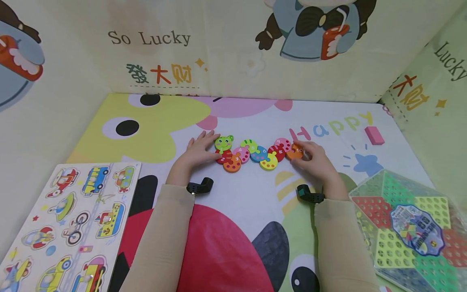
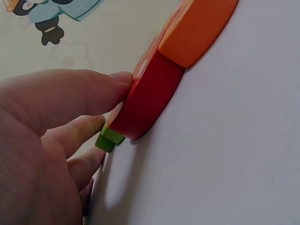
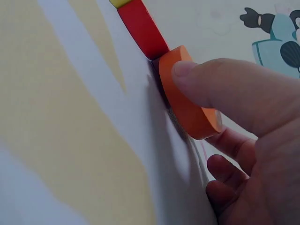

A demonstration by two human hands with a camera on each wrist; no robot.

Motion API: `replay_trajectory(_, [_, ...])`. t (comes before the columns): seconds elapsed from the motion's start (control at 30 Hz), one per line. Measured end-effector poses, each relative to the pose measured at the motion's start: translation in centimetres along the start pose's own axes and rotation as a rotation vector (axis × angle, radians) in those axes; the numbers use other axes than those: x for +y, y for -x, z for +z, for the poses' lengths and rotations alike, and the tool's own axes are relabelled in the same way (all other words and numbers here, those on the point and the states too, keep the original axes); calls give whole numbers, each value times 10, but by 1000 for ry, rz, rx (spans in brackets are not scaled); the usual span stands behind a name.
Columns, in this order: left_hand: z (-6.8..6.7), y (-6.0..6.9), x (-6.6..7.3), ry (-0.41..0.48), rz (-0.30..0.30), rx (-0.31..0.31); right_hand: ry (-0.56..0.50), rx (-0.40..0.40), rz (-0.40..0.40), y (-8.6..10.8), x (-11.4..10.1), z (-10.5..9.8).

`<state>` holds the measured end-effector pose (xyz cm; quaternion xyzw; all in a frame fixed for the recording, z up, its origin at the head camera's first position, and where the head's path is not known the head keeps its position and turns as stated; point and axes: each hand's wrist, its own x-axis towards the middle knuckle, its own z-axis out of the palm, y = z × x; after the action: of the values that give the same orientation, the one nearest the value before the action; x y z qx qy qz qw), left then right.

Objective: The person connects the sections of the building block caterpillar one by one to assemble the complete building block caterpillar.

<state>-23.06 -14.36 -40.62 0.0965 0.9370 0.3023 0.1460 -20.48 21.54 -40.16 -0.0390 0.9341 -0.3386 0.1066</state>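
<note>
A caterpillar puzzle of round, numbered wooden pieces lies in a wavy row on the table. Its green frog-like head piece (image 1: 223,142) is at the left end, beside the red piece (image 1: 225,156) marked 2. My left hand (image 1: 197,153) is at that end, fingers extended; its thumb touches the red piece, and the other fingers reach along the green head's far side. At the right end, my right hand (image 1: 316,161) pinches the orange piece (image 3: 180,101) with its thumb on the near edge. In the right wrist view the orange piece looks slightly tilted against the neighbouring red piece (image 3: 142,28).
A vehicle picture puzzle board (image 1: 91,239) lies at the left. On the right sits a clear package of coloured perforated panels (image 1: 395,243). A pink block (image 1: 374,135) rests at the back right. Printed sheets (image 1: 233,61) stand as walls behind and at the sides.
</note>
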Motion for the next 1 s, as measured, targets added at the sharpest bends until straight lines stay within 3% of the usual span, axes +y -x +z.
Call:
replay_trajectory(0.5, [0,1,-1,-2,-2,1,-51,2,-45,1,-1,1])
replay_trajectory(1.0, [-1,1,1,8,0,7,-63,-6,-18,1,1,-1])
